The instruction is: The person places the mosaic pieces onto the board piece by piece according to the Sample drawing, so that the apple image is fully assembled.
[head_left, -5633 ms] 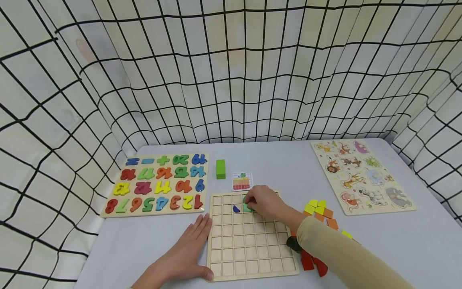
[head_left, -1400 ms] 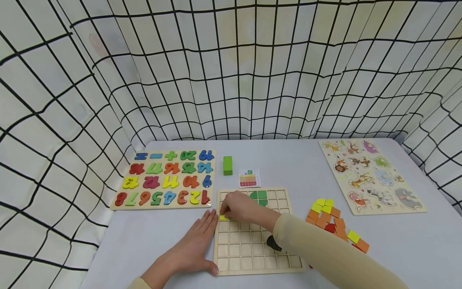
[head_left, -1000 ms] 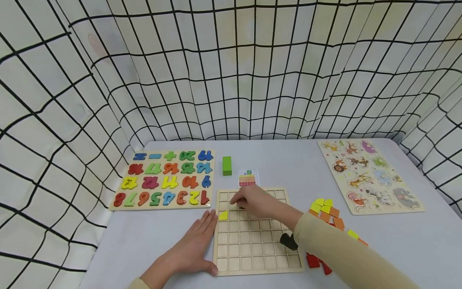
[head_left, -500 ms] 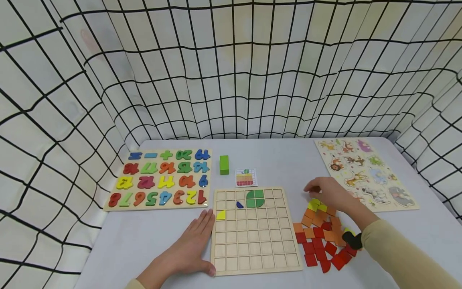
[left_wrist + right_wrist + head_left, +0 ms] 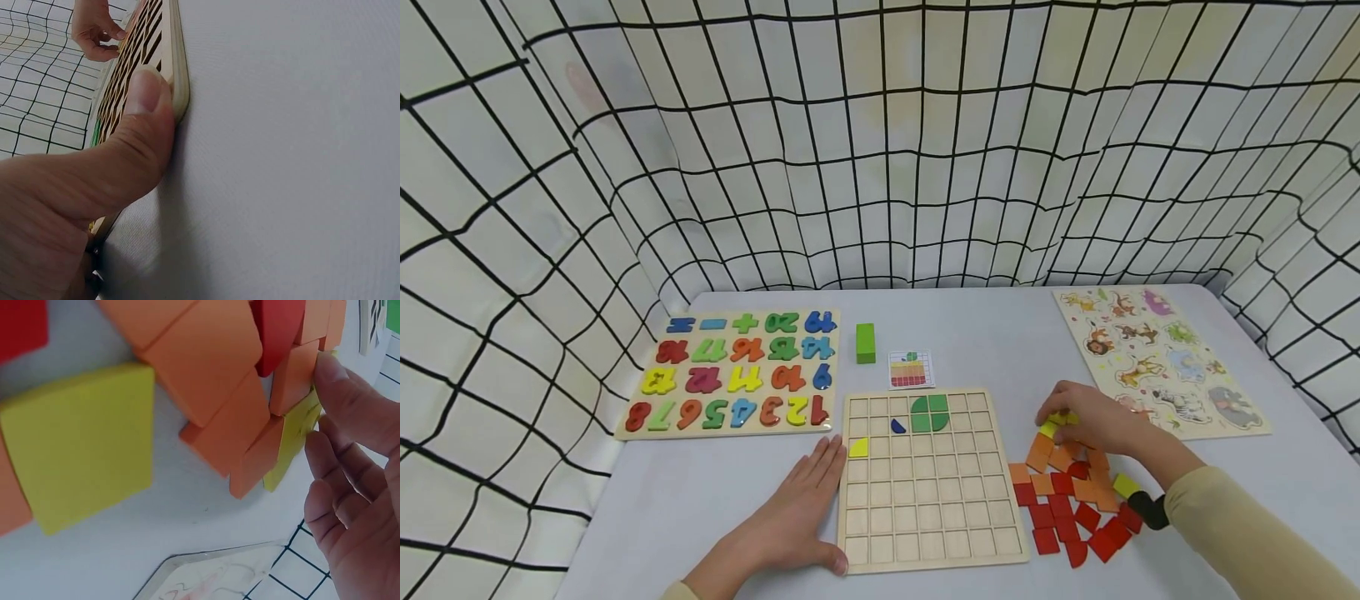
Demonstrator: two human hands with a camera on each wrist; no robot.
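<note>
My left hand (image 5: 793, 512) lies on the table with fairly straight fingers along the left edge of a wooden grid board (image 5: 931, 510). Its thumb (image 5: 145, 103) presses the board's near corner in the left wrist view. A yellow tile (image 5: 859, 447) with one rounded corner sits at the board's left, and a green shape (image 5: 930, 413) of several tiles and a small blue piece (image 5: 898, 426) are in its upper rows. At the pile's far end, my right hand (image 5: 1093, 421) pinches at yellow tiles (image 5: 290, 440) between thumb and fingers; the exact contact is partly hidden.
Orange tiles (image 5: 1040, 452) and red tiles (image 5: 1067, 528) lie right of the board. Beyond the board are a pattern card (image 5: 911, 369) and a green block (image 5: 866, 343). A number puzzle (image 5: 730, 375) stands at left, an animal puzzle (image 5: 1157, 358) at right. Black netting surrounds the table.
A yellow tile was set at the board's left, and the green shape has been completed to a fuller round. My right hand moved from board to pile and lowered onto yellow tiles. The left hand stayed.
</note>
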